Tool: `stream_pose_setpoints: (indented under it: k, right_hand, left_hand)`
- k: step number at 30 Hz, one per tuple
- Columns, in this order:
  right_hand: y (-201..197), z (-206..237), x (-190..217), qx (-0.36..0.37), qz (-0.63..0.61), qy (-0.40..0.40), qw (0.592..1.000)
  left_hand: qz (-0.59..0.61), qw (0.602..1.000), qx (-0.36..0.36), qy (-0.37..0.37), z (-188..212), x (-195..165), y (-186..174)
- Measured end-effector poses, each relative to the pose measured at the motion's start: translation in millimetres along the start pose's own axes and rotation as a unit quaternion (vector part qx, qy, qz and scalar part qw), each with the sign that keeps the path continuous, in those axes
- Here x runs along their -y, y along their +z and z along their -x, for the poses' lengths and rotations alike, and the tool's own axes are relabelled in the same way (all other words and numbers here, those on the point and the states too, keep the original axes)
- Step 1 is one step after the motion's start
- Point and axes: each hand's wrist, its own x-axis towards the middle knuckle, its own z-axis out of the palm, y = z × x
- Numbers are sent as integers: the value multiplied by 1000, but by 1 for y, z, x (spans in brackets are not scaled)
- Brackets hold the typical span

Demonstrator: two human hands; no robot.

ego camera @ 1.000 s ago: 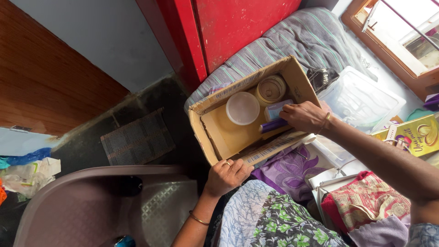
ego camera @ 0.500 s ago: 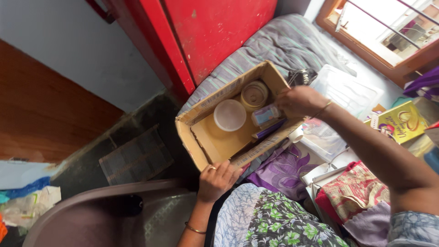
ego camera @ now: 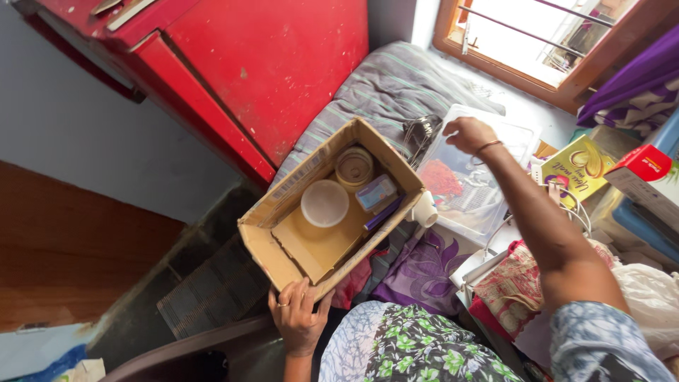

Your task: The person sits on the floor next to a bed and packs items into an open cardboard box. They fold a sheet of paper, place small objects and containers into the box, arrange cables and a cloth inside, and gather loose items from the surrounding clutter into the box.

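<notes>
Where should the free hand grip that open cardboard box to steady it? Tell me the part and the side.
Grip the cardboard box by its far short wall, near the round tin, coming from the window side. The left hand already pinches the near corner, so the opposite rim balances it. The walls stand upright and open, easy to pinch. The right hand is nearest that end.

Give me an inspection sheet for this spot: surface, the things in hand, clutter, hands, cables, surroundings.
Surface: striped grey bedding, mostly covered.
Things in hand: cardboard box, open, holding a white round lid, a tape roll and a small blue packet.
Clutter: clear plastic container, yellow box, purple cloth.
Hands: left hand grips the cardboard box's near edge; right hand over the clear plastic container, hold unclear.
Cables: white cord beside the right forearm.
Surroundings: red cabinet, wooden window frame.
</notes>
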Motion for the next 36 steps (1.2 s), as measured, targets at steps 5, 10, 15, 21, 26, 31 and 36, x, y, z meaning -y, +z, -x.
stream_pose_setpoints:
  k: [5,10,15,21,26,31,36]
  right_hand:
    - [38,-4,12,-76,77,-83,991]
    - [59,-8,39,-72,116,-195,971]
    - [76,-9,54,-19,210,-274,938]
    - [95,-11,65,47,364,-297,882]
    - [95,-13,70,56,413,-280,865]
    - [69,-19,59,45,475,-189,858]
    - [25,-18,24,-130,378,-107,910]
  left_hand:
    - [16,998,17,-58,1,-4,3]
    - [23,997,12,-66,-1,-10,6]
    - [23,998,17,-55,0,-14,9]
    - [8,997,22,-70,6,-11,13]
    - [12,997,18,-70,10,-9,16]
    - [19,997,18,-68,10,-7,14]
    - [24,998,11,-64,9,-8,11]
